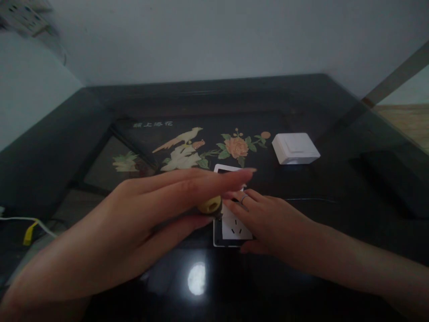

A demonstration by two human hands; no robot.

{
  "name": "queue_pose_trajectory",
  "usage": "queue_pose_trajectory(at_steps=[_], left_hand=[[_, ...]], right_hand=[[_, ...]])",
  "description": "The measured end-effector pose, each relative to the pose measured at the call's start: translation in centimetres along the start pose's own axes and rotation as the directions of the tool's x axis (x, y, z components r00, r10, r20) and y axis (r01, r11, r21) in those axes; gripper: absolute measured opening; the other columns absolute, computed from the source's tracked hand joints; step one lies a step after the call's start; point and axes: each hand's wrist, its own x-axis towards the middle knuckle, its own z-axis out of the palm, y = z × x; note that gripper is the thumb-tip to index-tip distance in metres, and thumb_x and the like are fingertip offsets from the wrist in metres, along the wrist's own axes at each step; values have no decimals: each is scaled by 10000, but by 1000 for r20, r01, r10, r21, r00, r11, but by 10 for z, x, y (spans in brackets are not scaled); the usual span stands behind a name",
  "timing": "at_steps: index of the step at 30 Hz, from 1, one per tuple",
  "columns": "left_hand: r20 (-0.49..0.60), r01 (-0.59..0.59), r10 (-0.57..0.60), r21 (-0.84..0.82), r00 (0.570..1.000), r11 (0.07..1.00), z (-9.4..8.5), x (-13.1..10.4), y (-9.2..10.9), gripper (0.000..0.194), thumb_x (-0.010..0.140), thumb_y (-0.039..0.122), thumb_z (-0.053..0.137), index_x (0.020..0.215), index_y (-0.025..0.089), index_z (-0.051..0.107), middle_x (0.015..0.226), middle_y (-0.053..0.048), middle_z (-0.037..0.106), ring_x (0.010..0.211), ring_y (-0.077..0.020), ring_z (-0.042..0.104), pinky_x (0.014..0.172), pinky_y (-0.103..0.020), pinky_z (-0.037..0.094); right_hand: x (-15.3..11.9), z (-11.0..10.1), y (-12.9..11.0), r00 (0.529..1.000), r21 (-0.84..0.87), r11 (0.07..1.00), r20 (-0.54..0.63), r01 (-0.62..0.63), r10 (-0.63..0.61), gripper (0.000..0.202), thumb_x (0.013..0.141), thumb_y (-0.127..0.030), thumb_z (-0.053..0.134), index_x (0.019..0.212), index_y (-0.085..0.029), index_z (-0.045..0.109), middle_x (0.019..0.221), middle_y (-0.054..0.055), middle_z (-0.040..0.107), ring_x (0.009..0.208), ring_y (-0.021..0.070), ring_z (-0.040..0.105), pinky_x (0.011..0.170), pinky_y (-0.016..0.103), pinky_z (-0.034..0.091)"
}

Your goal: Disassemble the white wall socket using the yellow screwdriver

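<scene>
A white wall socket (234, 226) with a dark frame lies on the dark, glossy table in front of me, its lower slots showing. My right hand (264, 214), a ring on one finger, grips the socket from the right, with fingertips across its face and the thumb near its lower edge. Over the socket's left side, my left hand (174, 201) is closed around a yellow tool handle (211, 205). The rest of that tool is hidden by the fingers, so its kind cannot be made out. The socket's upper part is mostly covered by both hands.
A white box-shaped piece (295, 148) sits to the right, farther back. Flower and bird decoration (236, 146) marks the table. A white cable with a yellow tag (30, 232) lies at far left. A power strip (23, 17) hangs at upper left; a dark flat object (392, 179) is at right.
</scene>
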Motion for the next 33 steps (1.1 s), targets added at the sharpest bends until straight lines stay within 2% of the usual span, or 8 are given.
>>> queue_pose_trajectory(at_steps=[3,6,12,16,20,26,30,33], left_hand=[[-91,-28,25,-29,996,999,7,2,1,314,952,194,608,1249,293,591,1091,40,743,946,-112,727,871,-170,581],[-184,-56,64,49,981,997,13,5,3,155,933,246,657,1088,250,642,1040,28,739,888,-99,721,815,-144,578],[-57,44,-40,65,998,997,3,3,5,449,984,202,498,1419,314,495,1243,31,709,1013,-160,727,887,-215,591],[-134,22,-13,68,991,997,8,2,5,344,970,216,569,1297,323,579,1157,54,728,962,-131,728,866,-176,574],[-245,-18,68,204,967,979,17,6,6,231,929,218,659,1155,261,639,1096,39,710,933,-86,708,860,-112,538],[-116,23,-10,117,993,993,10,6,5,423,970,180,538,1388,234,512,1307,-3,665,1144,-139,663,1032,-226,517],[-167,-32,39,42,985,999,11,4,5,381,931,152,632,1290,271,586,1192,21,697,1018,-106,693,893,-171,565],[-225,-63,84,101,971,993,13,4,6,249,893,193,706,1132,240,654,1082,7,698,891,-99,698,795,-163,581]], right_hand=[[0,-2,0,1000,11,1000,12,-7,7,834,710,-456,841,1384,-63,545,1330,223,643,1157,357,649,901,478,608],[-1,-2,1,1000,14,1000,14,-17,17,754,705,-453,845,1318,-86,603,1293,205,669,1114,341,672,862,461,625],[-2,4,1,999,-26,1000,-49,0,-2,810,686,-478,850,1324,-51,592,1353,243,626,1166,377,646,900,472,609],[-3,1,0,1000,-4,1000,-14,-11,11,795,702,-460,844,1333,-52,584,1345,234,633,1175,368,642,893,463,613],[-2,-1,0,1000,-2,1000,-1,-7,7,810,717,-453,836,1366,-56,558,1357,222,629,1182,355,637,922,464,601],[0,-1,1,1000,-3,1000,-10,-10,10,858,694,-449,853,1382,-42,541,1380,242,604,1181,375,633,908,480,604],[-2,-3,1,1000,17,1000,-18,-7,8,793,697,-422,855,1336,-42,580,1317,244,645,1145,370,655,865,476,620],[-3,-2,1,999,38,999,-33,-4,5,752,699,-421,853,1311,-66,600,1276,218,672,1099,350,675,841,474,628]])
